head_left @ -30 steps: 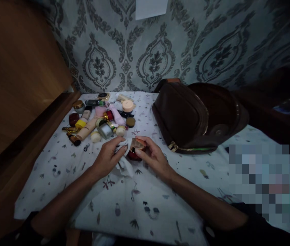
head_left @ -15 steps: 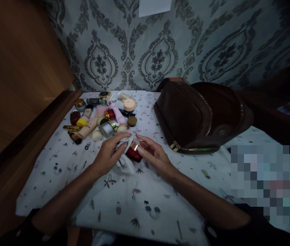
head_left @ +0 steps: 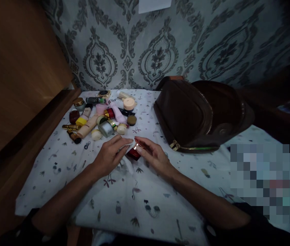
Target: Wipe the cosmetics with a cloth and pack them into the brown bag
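Observation:
Between my hands, low over the patterned cloth, is a dark red cosmetic jar with a shiny band. My right hand grips it from the right, thumb and fingers around its upper part. My left hand pinches a white wipe and presses it against the left side of the jar. Part of the wipe hangs below the left fingers. Just beyond my left hand lies a silver-lidded jar, beside a small cream-coloured jar.
Several cosmetics are heaped at the back left, among them a beige tube, a lilac bottle and a brown-lidded jar. An open brown leather bag stands at the right. A wooden cabinet borders the left side.
My left fingers have shifted slightly with the wipe, which now covers more of the jar's top left. My right hand keeps its hold on the jar.

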{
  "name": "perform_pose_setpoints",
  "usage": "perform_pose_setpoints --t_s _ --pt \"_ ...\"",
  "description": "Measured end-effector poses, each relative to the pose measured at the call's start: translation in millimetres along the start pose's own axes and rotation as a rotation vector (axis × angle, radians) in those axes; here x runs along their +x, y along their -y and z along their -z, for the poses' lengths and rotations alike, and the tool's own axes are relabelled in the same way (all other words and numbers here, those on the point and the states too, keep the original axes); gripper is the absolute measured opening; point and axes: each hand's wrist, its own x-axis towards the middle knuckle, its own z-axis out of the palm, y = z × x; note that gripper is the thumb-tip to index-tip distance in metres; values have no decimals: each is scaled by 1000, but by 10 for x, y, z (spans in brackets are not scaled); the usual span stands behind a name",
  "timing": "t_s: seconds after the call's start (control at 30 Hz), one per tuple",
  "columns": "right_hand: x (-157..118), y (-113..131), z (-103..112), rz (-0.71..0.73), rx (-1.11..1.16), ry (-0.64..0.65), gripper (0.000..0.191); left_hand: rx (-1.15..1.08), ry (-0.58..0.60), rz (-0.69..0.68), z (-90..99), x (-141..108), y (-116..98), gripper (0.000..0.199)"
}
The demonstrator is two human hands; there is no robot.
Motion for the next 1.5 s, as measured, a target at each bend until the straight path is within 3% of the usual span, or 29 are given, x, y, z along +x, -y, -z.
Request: perform_pose_setpoints --t_s 0.33,0.53,0.73,0.9,1.23,1.37,1.5 --pt "26 -3 87 86 -164 -46 41 39 115 -120 56 10 46 25" --pt "81 -56 135 29 -118 -58 42 57 204 -172 88 23 30 26" --pt "79 -40 121 12 -123 -73 41 -45 236 -122 128 30 42 22" --pt "69 2 109 8 -104 -59 37 -58 164 6 94 34 49 15" --pt "63 -17 120 43 -200 -57 37 -80 51 116 -26 21 67 15" --pt "53 15 118 80 -221 -39 38 -121 0 134 -50 22 35 15" --pt "54 36 113 86 -205 -26 39 -181 26 90 -33 25 59 12"
